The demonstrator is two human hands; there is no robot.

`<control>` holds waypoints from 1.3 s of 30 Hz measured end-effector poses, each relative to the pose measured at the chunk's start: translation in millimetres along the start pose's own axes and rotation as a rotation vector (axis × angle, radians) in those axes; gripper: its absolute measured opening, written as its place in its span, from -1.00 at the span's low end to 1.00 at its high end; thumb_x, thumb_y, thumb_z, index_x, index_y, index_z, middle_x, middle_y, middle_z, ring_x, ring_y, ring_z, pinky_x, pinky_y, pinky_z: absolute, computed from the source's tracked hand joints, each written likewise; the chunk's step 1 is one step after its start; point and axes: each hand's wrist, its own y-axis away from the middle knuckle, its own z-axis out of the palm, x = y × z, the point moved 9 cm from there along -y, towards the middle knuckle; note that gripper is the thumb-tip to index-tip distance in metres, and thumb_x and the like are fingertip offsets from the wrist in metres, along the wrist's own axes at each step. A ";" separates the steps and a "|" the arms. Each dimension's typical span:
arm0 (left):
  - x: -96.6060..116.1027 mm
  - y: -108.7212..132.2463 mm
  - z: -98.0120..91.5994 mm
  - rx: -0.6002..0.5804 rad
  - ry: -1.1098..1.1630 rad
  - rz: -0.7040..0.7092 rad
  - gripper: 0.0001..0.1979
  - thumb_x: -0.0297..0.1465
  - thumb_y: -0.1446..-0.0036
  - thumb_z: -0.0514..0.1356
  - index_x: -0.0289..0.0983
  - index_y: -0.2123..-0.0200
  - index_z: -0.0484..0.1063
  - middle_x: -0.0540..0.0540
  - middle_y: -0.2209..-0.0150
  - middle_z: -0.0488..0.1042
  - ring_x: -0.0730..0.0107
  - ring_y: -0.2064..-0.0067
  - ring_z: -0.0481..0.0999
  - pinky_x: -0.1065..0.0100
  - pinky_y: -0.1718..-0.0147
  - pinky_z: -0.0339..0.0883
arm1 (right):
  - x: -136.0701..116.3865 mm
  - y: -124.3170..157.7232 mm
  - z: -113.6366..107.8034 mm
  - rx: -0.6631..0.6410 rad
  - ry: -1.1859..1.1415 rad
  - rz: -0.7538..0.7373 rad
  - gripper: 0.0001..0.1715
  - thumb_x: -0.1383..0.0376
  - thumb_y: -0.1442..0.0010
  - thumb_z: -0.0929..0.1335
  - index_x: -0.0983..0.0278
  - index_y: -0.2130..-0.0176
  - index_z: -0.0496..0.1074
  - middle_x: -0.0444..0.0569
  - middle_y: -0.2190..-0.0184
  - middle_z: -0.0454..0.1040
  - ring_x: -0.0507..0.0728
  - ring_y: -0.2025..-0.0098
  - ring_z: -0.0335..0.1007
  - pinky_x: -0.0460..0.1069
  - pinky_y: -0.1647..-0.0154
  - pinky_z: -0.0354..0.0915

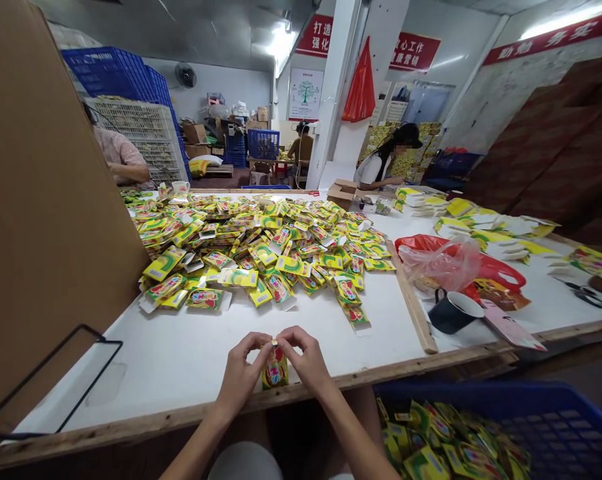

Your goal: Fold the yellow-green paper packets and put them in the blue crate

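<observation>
A small yellow and green printed carton (275, 371) stands upright at the table's front edge, its top end between my two hands. My left hand (244, 365) pinches the top from the left, thumb and fingertips pressed together. From the right, my right hand (305, 357) pinches the same end. A pale bit of the carton's top shows between the fingertips. Beyond my hands a wide heap of similar cartons (261, 250) covers the back of the white table (181, 353); many of them have open white end flaps.
Below right, a blue basket (555, 413) holds more cartons. A wooden strip (411, 300) divides the table; past it are a dark mug (453, 312), a red plastic bag (501, 270) and scissors (585, 293). A large cardboard box (55, 200) stands at left. Other people sit farther back.
</observation>
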 end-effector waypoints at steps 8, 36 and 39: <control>-10.8 -5.5 -1.7 0.079 0.084 -0.124 -0.72 -0.23 -0.08 0.17 -0.36 0.31 0.39 -0.09 0.38 0.43 0.40 0.33 0.40 0.40 0.30 0.29 | 6.0 -7.4 -0.8 0.031 0.026 0.152 -0.82 0.28 -0.11 0.32 0.38 0.34 0.39 -0.06 0.44 0.42 0.02 0.43 0.33 -0.08 0.36 0.26; -17.2 -1.9 3.2 0.041 0.087 -0.125 -0.75 -0.23 -0.14 0.12 -0.33 0.27 0.37 -0.09 0.32 0.41 0.38 0.25 0.39 0.39 0.25 0.28 | 7.3 -13.2 -2.8 -0.094 -0.024 0.171 -0.86 0.30 -0.10 0.32 0.36 0.41 0.38 -0.09 0.48 0.43 0.01 0.44 0.34 -0.11 0.38 0.22; -11.9 1.7 2.3 0.005 0.012 -0.040 -0.78 -0.26 -0.16 0.11 -0.31 0.24 0.38 -0.11 0.22 0.40 0.35 0.15 0.39 0.35 0.17 0.28 | 6.9 -6.7 -0.3 -0.122 -0.039 0.148 -0.90 0.33 -0.09 0.33 0.34 0.36 0.42 -0.07 0.41 0.48 0.05 0.35 0.40 -0.08 0.30 0.26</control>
